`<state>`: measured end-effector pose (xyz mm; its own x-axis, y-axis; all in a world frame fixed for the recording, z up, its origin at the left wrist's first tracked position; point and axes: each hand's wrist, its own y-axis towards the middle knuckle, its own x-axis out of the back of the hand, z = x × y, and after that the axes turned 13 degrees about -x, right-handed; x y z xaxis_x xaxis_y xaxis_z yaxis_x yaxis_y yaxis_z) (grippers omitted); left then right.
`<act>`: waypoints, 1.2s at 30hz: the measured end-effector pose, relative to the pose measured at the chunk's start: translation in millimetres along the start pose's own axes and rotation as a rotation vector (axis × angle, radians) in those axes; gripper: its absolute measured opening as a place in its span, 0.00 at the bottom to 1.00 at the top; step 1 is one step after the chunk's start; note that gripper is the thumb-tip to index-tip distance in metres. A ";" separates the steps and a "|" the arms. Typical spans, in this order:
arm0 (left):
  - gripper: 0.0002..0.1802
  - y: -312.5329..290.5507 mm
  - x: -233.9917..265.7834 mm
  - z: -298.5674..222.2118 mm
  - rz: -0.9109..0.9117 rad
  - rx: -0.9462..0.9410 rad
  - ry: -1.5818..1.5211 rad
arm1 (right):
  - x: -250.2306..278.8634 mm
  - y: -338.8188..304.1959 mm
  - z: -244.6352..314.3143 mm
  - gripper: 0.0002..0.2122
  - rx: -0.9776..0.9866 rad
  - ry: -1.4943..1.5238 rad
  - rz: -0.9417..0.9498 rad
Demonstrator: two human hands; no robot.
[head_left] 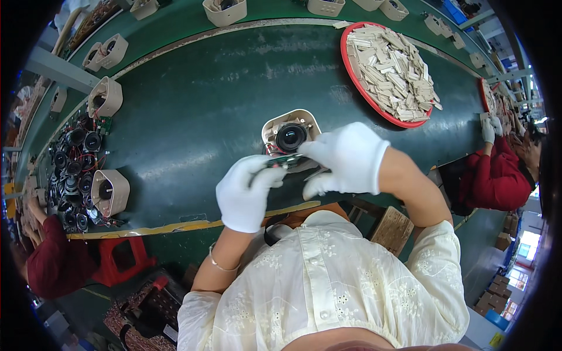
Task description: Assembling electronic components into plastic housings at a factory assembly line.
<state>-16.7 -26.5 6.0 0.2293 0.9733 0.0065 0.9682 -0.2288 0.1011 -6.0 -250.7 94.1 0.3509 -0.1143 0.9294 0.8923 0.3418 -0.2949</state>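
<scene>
In front of me on the green bench stands a cream plastic housing (271,130) with a round black speaker (291,137) in it. Red wires show beside the speaker. At the housing's near side, my white-gloved left hand (244,190) pinches a small green circuit board (285,160) between thumb and fingers. My right hand (348,159), gloved too, reaches over the housing's right side, its fingertips at the board's right end. A thin dark piece shows between its curled fingers and thumb, too hidden to name.
A red-rimmed tray (349,61) heaped with cream plastic pieces stands at the back right. Speakers with wires and boards (73,169) pile up at the left, next to a cream housing (111,193). Housings line a far belt (175,23). Co-workers in red sit at both sides.
</scene>
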 end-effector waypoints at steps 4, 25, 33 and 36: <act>0.09 17.6 -7.6 -4.3 0.171 -0.627 0.615 | 5.0 -1.4 -15.8 0.18 -0.148 0.437 -0.213; 0.18 36.0 6.5 -19.6 0.764 -0.850 0.973 | -33.9 5.5 -4.0 0.02 0.042 -0.040 -0.184; 0.25 41.7 -1.3 1.6 0.607 -0.404 0.538 | -48.1 7.9 -21.0 0.02 0.146 0.013 -0.245; 0.31 33.5 0.3 20.0 0.510 -0.151 0.180 | -51.6 7.3 -21.4 0.03 0.208 0.083 -0.291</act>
<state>17.8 -34.2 -10.5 0.6310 0.7307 0.2606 0.7112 -0.6790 0.1819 -11.5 -262.3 39.3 0.1200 -0.3070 0.9441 0.8842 0.4655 0.0389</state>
